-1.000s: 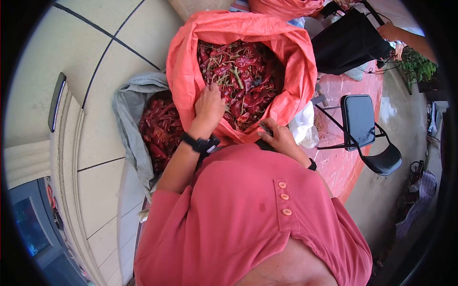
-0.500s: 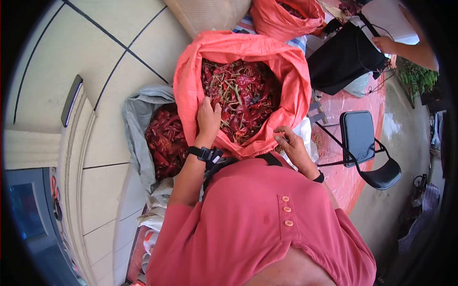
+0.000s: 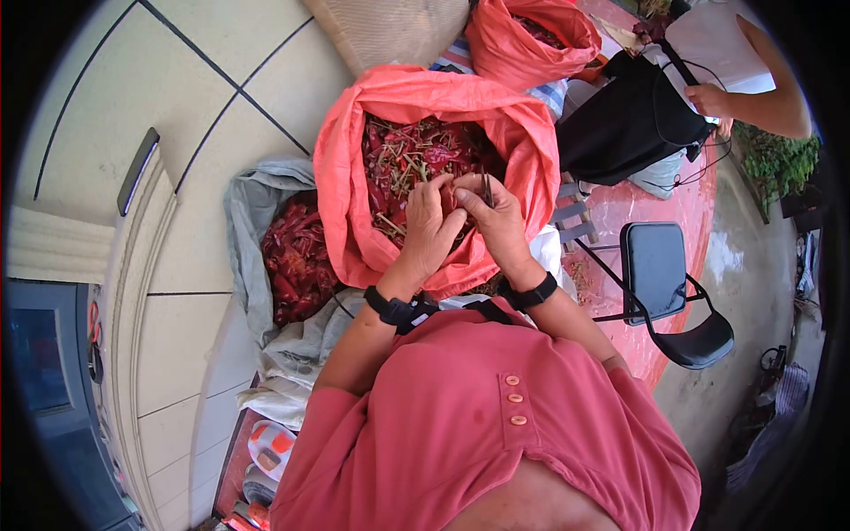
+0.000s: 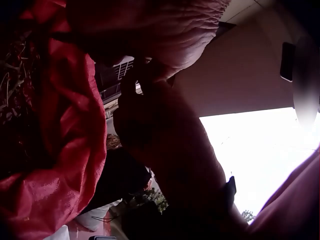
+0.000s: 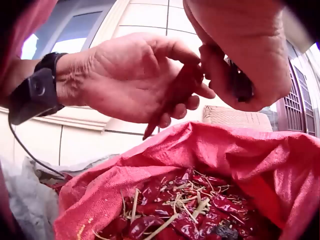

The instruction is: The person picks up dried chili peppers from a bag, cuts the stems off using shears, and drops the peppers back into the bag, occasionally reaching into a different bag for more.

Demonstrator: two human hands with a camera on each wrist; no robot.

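Over the mouth of a coral-red woven sack (image 3: 341, 203), both hands meet close together. My left hand (image 5: 130, 80) pinches a dried red chili pepper (image 5: 175, 92), which lies along its fingers with the tip pointing down. My right hand (image 3: 500, 226) grips a small dark tool (image 3: 486, 190) with narrow pointed ends that stick up past the fingers; most of it is hidden in the palm. Its fingertips are right at the chili's upper end. Below, the sack holds dried red chilies (image 5: 185, 225) mixed with pale stems (image 5: 165, 227).
A grey sack (image 3: 243, 230) of red chilies stands at the left. Behind are another red sack (image 3: 505, 49) and a tan woven sack (image 3: 390, 31). To the right stands a black folding chair (image 3: 653, 270); another person's arm (image 3: 770, 111) reaches by a black cloth (image 3: 611, 124).
The left hand has come off the sack's left rim and now holds a chili. My right hand has moved up and left from the near rim, bringing both hands together over the opening.
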